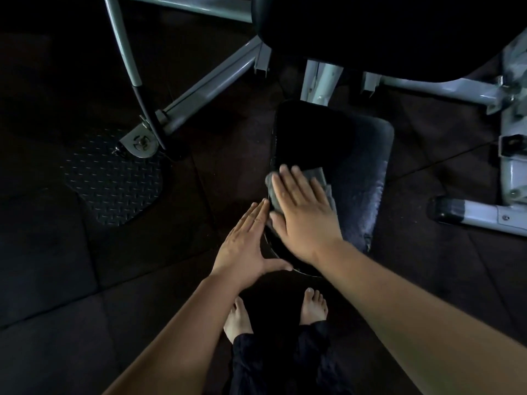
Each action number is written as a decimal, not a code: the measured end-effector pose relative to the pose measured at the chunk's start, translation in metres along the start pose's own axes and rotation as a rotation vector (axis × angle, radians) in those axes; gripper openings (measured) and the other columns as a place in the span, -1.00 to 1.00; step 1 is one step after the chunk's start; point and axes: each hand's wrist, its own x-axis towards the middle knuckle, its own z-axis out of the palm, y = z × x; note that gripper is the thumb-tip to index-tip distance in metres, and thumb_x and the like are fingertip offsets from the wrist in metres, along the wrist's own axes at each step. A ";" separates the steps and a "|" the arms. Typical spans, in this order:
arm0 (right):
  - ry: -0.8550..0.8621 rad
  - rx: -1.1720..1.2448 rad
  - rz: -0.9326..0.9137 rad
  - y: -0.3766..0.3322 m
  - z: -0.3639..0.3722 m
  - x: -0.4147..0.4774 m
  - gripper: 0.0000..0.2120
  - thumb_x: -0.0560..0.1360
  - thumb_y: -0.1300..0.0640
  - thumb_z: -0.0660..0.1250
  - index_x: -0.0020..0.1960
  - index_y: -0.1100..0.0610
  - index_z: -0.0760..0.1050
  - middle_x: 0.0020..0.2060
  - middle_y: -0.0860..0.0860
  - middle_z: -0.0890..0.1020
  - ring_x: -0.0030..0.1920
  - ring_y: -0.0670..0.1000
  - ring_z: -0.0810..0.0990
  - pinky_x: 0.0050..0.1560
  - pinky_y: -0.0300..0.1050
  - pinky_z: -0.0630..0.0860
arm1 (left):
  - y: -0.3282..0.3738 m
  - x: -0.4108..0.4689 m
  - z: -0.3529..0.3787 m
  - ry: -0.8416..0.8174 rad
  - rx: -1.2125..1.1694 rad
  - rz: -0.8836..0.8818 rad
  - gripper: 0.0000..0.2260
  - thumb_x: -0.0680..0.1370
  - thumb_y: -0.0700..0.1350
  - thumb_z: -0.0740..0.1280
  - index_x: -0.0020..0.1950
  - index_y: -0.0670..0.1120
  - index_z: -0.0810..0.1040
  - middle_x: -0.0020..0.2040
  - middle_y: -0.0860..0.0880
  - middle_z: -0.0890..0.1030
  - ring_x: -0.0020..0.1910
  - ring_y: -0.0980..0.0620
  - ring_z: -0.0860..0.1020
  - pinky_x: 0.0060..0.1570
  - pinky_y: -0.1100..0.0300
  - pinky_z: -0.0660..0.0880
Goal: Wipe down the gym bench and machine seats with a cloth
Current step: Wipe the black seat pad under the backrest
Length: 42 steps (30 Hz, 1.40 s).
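A black padded machine seat (328, 138) fills the middle of the view, its right side worn and pale. A grey cloth (315, 175) lies on the seat's left half. My right hand (305, 215) presses flat on the cloth, fingers spread, and covers most of it. My left hand (245, 246) rests open against the seat's left edge, thumb along the front rim, holding nothing. A larger black pad (385, 32) of the machine sits above the seat.
Grey steel frame tubes (211, 78) run left of the seat, and more frame (513, 155) stands at the right. A diamond-plate footplate (114, 181) lies on the dark rubber floor at the left. My bare feet (236, 320) stand just below the seat.
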 end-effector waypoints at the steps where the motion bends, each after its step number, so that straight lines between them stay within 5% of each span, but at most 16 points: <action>1: -0.014 -0.001 -0.049 -0.002 0.004 -0.019 -0.31 0.67 -0.17 0.03 0.69 0.05 -0.12 0.68 0.03 -0.07 0.67 0.04 -0.17 0.65 0.14 -0.06 | 0.000 0.000 0.001 -0.004 -0.005 -0.005 0.15 0.38 0.30 0.55 0.68 0.11 -0.18 0.59 0.31 -0.22 0.57 0.35 -0.26 0.63 0.22 -0.10; 5: -0.045 -0.022 -0.169 0.024 0.000 -0.003 -0.34 0.68 -0.19 0.03 0.69 0.00 -0.06 0.68 -0.01 -0.05 0.66 0.03 -0.15 0.64 0.10 -0.08 | 0.000 0.001 0.000 -0.014 0.003 0.000 0.19 0.35 0.37 0.53 0.69 0.09 -0.20 0.59 0.28 -0.22 0.58 0.32 -0.26 0.58 0.28 -0.16; 9: 0.012 -0.014 0.027 0.028 -0.013 0.055 -0.37 0.69 -0.16 0.00 0.69 -0.01 -0.07 0.68 0.02 -0.04 0.67 0.05 -0.14 0.64 0.10 -0.07 | -0.001 0.000 -0.002 -0.008 0.013 0.007 0.20 0.34 0.40 0.51 0.69 0.10 -0.22 0.59 0.30 -0.26 0.51 0.43 -0.35 0.51 0.36 -0.20; 12: 0.013 0.027 0.061 0.002 -0.003 0.025 -0.35 0.69 -0.15 -0.02 0.69 0.00 -0.14 0.68 0.04 -0.11 0.66 0.06 -0.20 0.64 0.11 -0.13 | -0.001 0.000 0.000 0.007 0.011 0.007 0.18 0.34 0.38 0.52 0.70 0.06 -0.17 0.61 0.27 -0.21 0.57 0.35 -0.28 0.59 0.28 -0.15; 18: 0.015 0.031 -0.092 0.033 0.009 -0.043 -0.39 0.66 -0.20 0.06 0.66 -0.08 0.09 0.66 0.01 0.12 0.66 0.07 0.00 0.62 0.17 0.06 | 0.001 -0.002 -0.001 -0.007 -0.006 0.004 0.16 0.36 0.37 0.50 0.69 0.12 -0.20 0.61 0.30 -0.22 0.59 0.33 -0.26 0.59 0.25 -0.12; 25: 0.098 0.096 0.277 0.043 0.001 0.006 -0.36 0.69 -0.16 0.01 0.69 0.00 -0.10 0.68 0.05 -0.05 0.67 0.07 -0.14 0.65 0.10 -0.11 | 0.005 -0.001 -0.005 -0.038 0.033 -0.025 0.19 0.35 0.40 0.49 0.67 0.15 -0.28 0.57 0.31 -0.29 0.55 0.33 -0.30 0.54 0.27 -0.14; 31: 0.024 0.047 0.022 0.042 0.013 -0.067 -0.35 0.67 -0.21 -0.03 0.69 0.00 -0.03 0.67 0.02 -0.01 0.67 0.05 -0.12 0.64 0.13 -0.05 | 0.009 -0.004 -0.006 -0.046 0.033 -0.040 0.18 0.37 0.38 0.49 0.68 0.14 -0.27 0.56 0.30 -0.30 0.54 0.33 -0.29 0.54 0.25 -0.11; 38: 0.161 0.102 0.364 0.096 -0.005 0.022 -0.36 0.69 -0.16 0.02 0.69 0.02 -0.05 0.68 0.07 0.01 0.67 0.09 -0.09 0.64 0.13 -0.05 | 0.013 -0.002 -0.010 -0.066 0.054 -0.059 0.19 0.37 0.38 0.49 0.67 0.14 -0.31 0.54 0.29 -0.32 0.52 0.31 -0.31 0.51 0.24 -0.12; 42: 0.119 0.064 0.103 0.066 0.003 -0.032 -0.34 0.67 -0.17 0.02 0.69 0.04 -0.03 0.67 0.05 0.00 0.67 0.07 -0.11 0.64 0.11 -0.08 | 0.011 -0.003 -0.009 -0.056 0.046 -0.044 0.19 0.37 0.39 0.48 0.67 0.14 -0.29 0.56 0.29 -0.31 0.54 0.32 -0.31 0.55 0.23 -0.10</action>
